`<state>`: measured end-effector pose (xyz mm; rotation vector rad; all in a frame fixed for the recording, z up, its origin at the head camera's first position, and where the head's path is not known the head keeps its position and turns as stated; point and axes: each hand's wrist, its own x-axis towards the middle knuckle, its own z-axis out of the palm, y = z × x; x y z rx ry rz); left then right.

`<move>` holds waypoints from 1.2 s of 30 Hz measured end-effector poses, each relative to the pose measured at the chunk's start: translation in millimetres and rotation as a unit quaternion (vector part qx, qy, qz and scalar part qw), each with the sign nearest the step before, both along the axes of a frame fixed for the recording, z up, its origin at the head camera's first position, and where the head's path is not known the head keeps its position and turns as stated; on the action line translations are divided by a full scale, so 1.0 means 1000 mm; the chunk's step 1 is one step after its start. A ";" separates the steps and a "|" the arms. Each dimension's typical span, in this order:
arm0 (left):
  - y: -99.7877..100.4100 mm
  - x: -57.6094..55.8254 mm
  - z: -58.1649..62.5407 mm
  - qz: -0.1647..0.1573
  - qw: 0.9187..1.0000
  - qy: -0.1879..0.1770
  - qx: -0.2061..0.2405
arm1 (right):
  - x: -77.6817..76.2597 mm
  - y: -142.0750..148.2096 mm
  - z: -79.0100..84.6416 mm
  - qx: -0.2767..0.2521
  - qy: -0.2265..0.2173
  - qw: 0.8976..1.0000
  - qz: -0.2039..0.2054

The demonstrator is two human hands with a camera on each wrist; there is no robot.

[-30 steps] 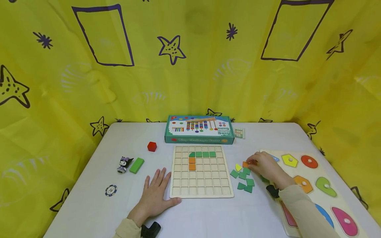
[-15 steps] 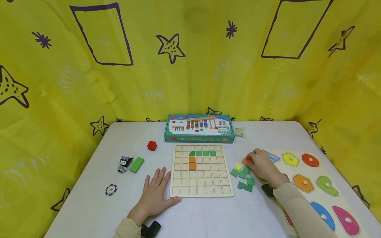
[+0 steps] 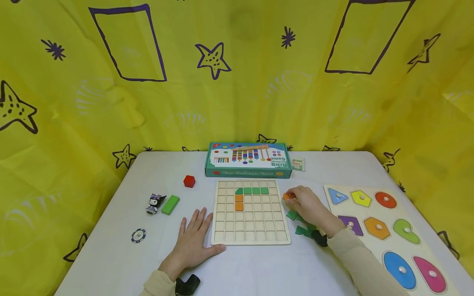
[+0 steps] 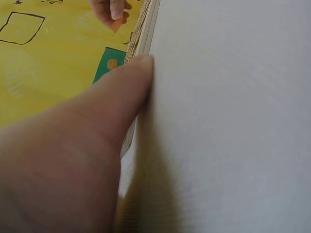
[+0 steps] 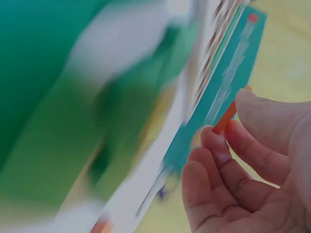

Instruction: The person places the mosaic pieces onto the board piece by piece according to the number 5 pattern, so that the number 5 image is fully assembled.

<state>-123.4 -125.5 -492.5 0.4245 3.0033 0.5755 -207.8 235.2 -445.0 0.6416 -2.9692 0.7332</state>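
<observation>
Between thumb and fingertips my right hand (image 3: 309,207) pinches a thin orange tile (image 5: 226,117), just off the right edge of the wooden grid board (image 3: 259,226). My left hand (image 3: 192,243) lies flat with fingers spread, its thumb (image 4: 131,77) against the board's near left corner. On the board sit a curved-corner green tile (image 3: 239,191), a row of green square tiles (image 3: 256,190) to its right, and two orange tiles (image 3: 239,202) below it. Loose green tiles (image 3: 291,215) lie partly under my right hand.
Behind the board stands a game box (image 3: 248,162) with a small card (image 3: 298,165) beside it. A knobbed shape puzzle (image 3: 377,242) covers the right side. Leftward lie a red block (image 3: 189,181), green block (image 3: 170,204), figurine (image 3: 154,204) and poker chip (image 3: 138,235).
My right hand has lifted the orange tile from beside the loose pile and carried it left toward the board. My left hand has stayed in place.
</observation>
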 end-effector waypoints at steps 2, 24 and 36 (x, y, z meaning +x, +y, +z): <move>0.000 0.000 0.000 0.000 1.000 -0.001 0.000 | 0.002 -0.016 0.000 0.002 0.018 0.999 0.035; -0.001 0.000 0.003 0.002 1.000 -0.004 -0.004 | -0.011 -0.104 -0.003 0.035 0.032 0.990 0.131; 0.000 -0.001 0.003 0.002 1.000 -0.007 -0.004 | 0.005 -0.059 0.000 0.013 0.043 0.984 0.171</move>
